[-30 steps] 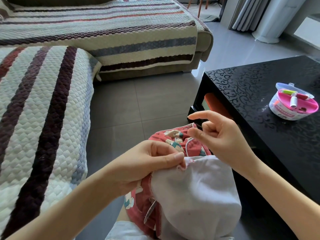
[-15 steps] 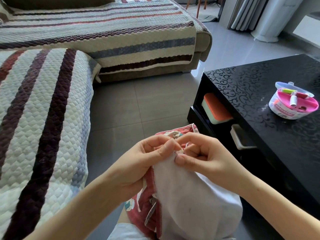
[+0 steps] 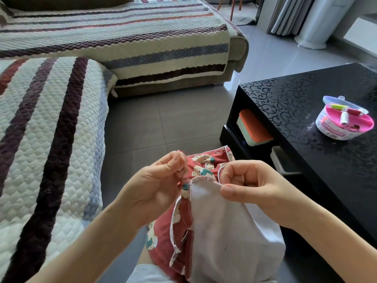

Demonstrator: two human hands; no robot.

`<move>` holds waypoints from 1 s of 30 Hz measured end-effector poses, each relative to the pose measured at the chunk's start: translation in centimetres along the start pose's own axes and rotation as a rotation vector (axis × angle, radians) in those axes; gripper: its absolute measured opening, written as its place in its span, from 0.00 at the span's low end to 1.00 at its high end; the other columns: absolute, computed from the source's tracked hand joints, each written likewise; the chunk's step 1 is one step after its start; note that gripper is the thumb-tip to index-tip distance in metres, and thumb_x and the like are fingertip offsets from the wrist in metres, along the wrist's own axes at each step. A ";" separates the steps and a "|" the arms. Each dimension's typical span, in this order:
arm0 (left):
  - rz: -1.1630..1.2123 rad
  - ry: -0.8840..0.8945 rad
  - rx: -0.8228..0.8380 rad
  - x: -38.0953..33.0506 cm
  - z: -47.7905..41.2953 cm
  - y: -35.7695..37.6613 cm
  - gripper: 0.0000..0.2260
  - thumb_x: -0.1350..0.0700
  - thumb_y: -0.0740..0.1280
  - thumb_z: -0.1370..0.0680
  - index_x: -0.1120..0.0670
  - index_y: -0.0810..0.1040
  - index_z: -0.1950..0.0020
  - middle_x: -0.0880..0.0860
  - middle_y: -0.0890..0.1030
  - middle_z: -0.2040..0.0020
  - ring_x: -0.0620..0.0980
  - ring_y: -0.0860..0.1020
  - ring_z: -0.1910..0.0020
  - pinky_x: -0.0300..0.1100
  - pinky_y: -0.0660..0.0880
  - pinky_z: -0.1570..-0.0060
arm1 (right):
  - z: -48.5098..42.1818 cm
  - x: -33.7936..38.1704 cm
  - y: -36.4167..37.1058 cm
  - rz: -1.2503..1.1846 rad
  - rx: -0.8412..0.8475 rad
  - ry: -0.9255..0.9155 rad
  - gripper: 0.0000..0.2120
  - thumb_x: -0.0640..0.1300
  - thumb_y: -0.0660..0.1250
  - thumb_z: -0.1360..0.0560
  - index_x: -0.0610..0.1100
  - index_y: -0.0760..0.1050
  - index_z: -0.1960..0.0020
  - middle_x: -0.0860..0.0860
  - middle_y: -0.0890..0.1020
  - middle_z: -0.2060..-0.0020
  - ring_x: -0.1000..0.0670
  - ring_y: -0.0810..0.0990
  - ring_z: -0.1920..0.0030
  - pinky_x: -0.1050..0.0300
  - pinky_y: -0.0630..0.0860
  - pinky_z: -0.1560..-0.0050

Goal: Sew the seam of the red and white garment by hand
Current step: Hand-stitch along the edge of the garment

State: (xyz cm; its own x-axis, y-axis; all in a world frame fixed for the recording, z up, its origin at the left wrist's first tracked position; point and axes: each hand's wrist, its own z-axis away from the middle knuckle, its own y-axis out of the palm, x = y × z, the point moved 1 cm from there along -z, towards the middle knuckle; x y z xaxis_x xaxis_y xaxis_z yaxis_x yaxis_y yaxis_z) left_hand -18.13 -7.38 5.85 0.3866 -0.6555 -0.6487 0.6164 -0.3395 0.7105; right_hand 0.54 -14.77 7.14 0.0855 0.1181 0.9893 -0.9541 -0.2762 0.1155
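Note:
The red printed garment point(image 3: 204, 166) with its white lining point(image 3: 228, 225) lies bunched on my lap at the bottom centre. Its stitched seam edge point(image 3: 201, 178) arches between my two hands. My left hand point(image 3: 159, 182) is at the seam's left end, fingers curled and pinching the red edge. My right hand point(image 3: 251, 184) is at the seam's right end with its thumb pressing on the white fabric. A thin needle point(image 3: 242, 177) shows between its curled fingers. The thread is too fine to see.
A black patterned coffee table point(image 3: 295, 111) stands at my right and carries an open pink sewing kit point(image 3: 344, 123). An orange-lidded box point(image 3: 255, 127) sits on its lower shelf. A striped quilted sofa point(image 3: 51, 129) lies to my left and ahead, across a grey tiled floor point(image 3: 163, 123).
My right hand has come down from its raised position to the seam. My left hand has shifted left along the edge, and the stitched seam now shows between the hands.

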 end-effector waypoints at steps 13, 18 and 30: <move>-0.714 -0.134 0.009 -0.2 0.7 0.9 0.20 0.48 0.74 0.32 0.54 0.79 0.43 0.55 0.84 0.54 0.46 0.79 0.56 0.36 0.73 0.53 | 0.2 -0.3 -0.6 0.043 -0.019 -0.026 0.15 0.56 0.79 0.39 0.47 0.79 0.63 0.42 0.68 0.68 0.49 0.65 0.67 0.68 0.66 0.66; -0.647 -0.134 0.060 -0.6 0.8 0.9 0.14 0.67 0.73 0.35 0.60 0.82 0.50 0.57 0.84 0.55 0.48 0.81 0.58 0.35 0.76 0.60 | 0.5 -0.3 -0.6 0.167 -0.015 -0.026 0.11 0.52 0.79 0.36 0.48 0.79 0.64 0.46 0.68 0.71 0.54 0.64 0.70 0.66 0.61 0.69; -0.751 0.028 0.034 -1.9 1.7 1.8 0.04 0.64 0.75 0.32 0.61 0.83 0.59 0.54 0.83 0.64 0.46 0.81 0.65 0.33 0.75 0.65 | -0.1 0.3 -0.5 0.201 -0.017 -0.028 0.06 0.47 0.73 0.32 0.47 0.79 0.64 0.39 0.63 0.71 0.51 0.61 0.70 0.63 0.59 0.70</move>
State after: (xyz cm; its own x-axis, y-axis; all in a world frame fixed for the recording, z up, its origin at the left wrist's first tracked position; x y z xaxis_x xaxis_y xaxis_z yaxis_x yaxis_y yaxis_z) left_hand -18.96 -7.88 8.85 -0.1119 -0.2224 -0.9685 0.6999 -0.7095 0.0820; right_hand 1.05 -14.45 7.40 -0.0995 0.0360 0.9944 -0.9576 -0.2750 -0.0859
